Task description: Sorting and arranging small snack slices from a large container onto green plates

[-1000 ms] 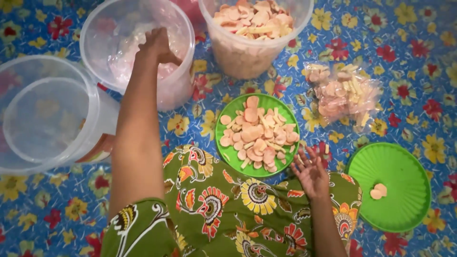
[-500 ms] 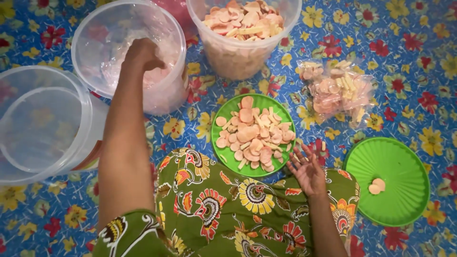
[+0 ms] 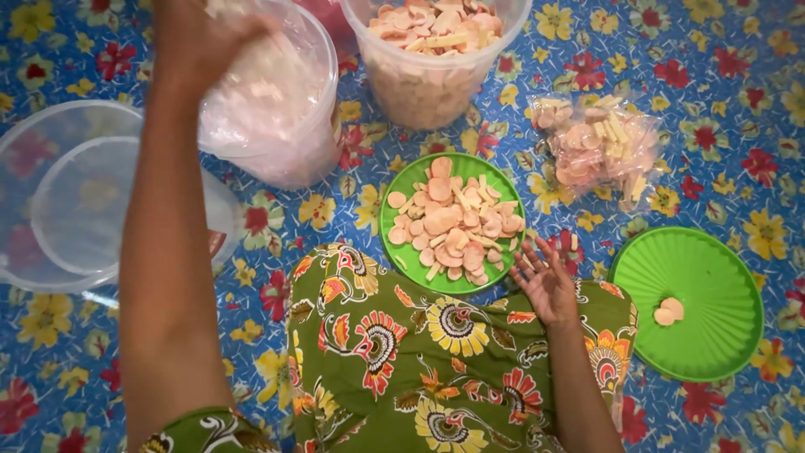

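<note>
My left hand [image 3: 197, 42] is up at the rim of a clear bucket [image 3: 289, 143] that holds thin see-through plastic bags. Its fingers are curled and motion-blurred around a clear plastic bag [image 3: 243, 21]. My right hand [image 3: 545, 281] lies on my lap with its fingers spread. It holds nothing and sits just off the right edge of a green plate [image 3: 392, 243]. That plate is heaped with pink and cream crackers [image 3: 453, 222].
A second clear bucket [image 3: 428, 84], full of crackers, stands at the top. A filled bag of crackers [image 3: 595, 147] lies to the right. Another green plate [image 3: 704, 335] holds two crackers [image 3: 668, 311]. An empty clear tub [image 3: 50, 210] sits at the left on the flowered mat.
My left hand has come up out of the bucket toward its near rim, with plastic in its fingers. My right hand has stayed by the plate.
</note>
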